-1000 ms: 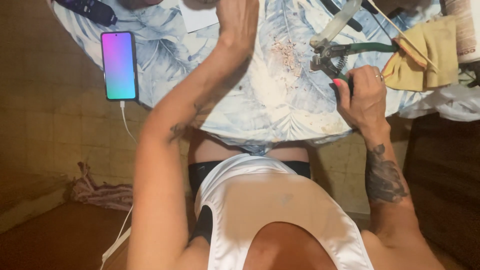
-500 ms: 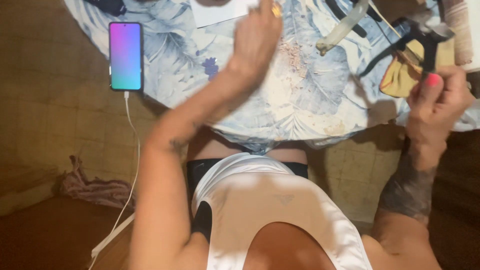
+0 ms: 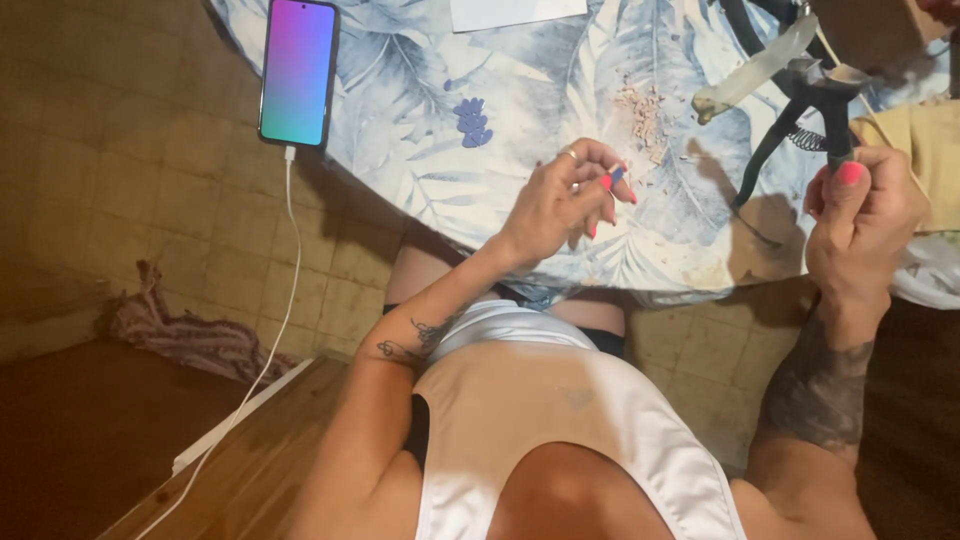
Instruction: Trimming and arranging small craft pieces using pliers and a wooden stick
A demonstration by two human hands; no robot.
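My left hand (image 3: 568, 203) hovers over the leaf-patterned tablecloth (image 3: 420, 130), pinching a small blue piece (image 3: 617, 176) between thumb and fingertips. My right hand (image 3: 862, 228) is raised at the table's right edge and grips the handles of dark pliers (image 3: 812, 110), whose jaws point up and away. Several small blue pieces (image 3: 471, 121) lie together on the cloth to the left of my left hand. A patch of pale crumbs (image 3: 643, 110) lies just beyond my left hand.
A phone (image 3: 298, 70) with a lit purple-green screen lies at the table's left edge, its white cable (image 3: 284, 290) hanging to the floor. A pale tube (image 3: 755, 70), white paper (image 3: 515, 12) and yellow cloth (image 3: 925, 150) sit further back. A rag (image 3: 180, 330) lies on the tiled floor.
My left hand has drawn back from the far side of the table toward me, now pinching a blue piece. My right hand has lifted the pliers off the table.
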